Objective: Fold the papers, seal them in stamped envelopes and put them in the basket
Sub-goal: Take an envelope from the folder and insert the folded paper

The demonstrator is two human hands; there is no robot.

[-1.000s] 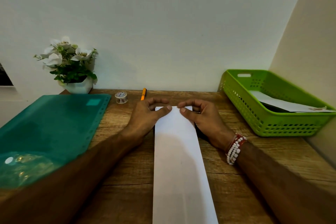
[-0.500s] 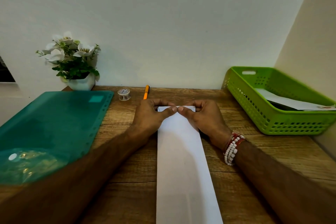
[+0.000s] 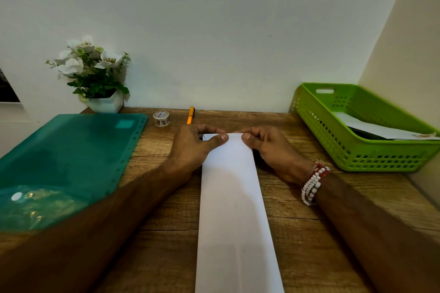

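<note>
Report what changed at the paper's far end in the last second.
The thumbs of the left hand and right hand met at the middle of the far end of the folded paper, then slid apart along it. Both hands keep pinching that end; basket, pen and tape have not moved.

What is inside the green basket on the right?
A white envelope lies slanted in the green basket, with a reddish stamp at its right corner. Something dark shows beneath it; the envelope and the basket's near wall hide what that is.
</note>
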